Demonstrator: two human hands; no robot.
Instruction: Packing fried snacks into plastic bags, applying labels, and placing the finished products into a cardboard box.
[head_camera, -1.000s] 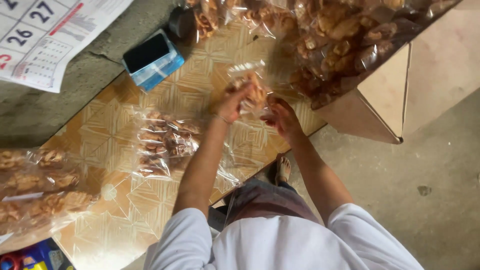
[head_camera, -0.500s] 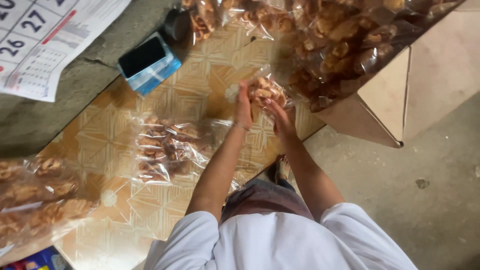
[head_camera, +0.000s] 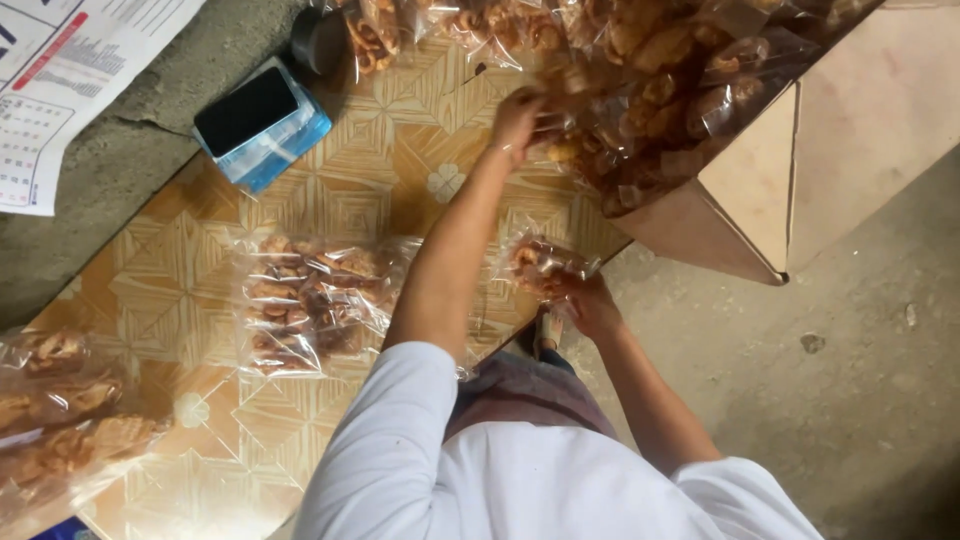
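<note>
Here the left hand (head_camera: 520, 115) reaches forward into a heap of clear snack bags (head_camera: 640, 90) piled in an open cardboard box (head_camera: 800, 190); its fingers are curled among the bags, though whether they have actually closed on one cannot be told from this view. The right hand (head_camera: 592, 305) sits nearer the body, just off the table (head_camera: 380, 190) edge, and grips a small clear bag of fried snacks (head_camera: 543, 268) from below, fingers wrapped around its lower end. That bag hangs between the two hands, above the table's near edge and beside the left forearm. Left of the left forearm, flat on the patterned table, lies a larger packet of snacks (head_camera: 310, 300). Further left, well apart from both hands, more filled bags (head_camera: 65, 415) rest at the table's edge. Beyond the left hand and to its left stands a blue box with a dark phone on top (head_camera: 262, 122), near a printed calendar sheet (head_camera: 60, 80).
</note>
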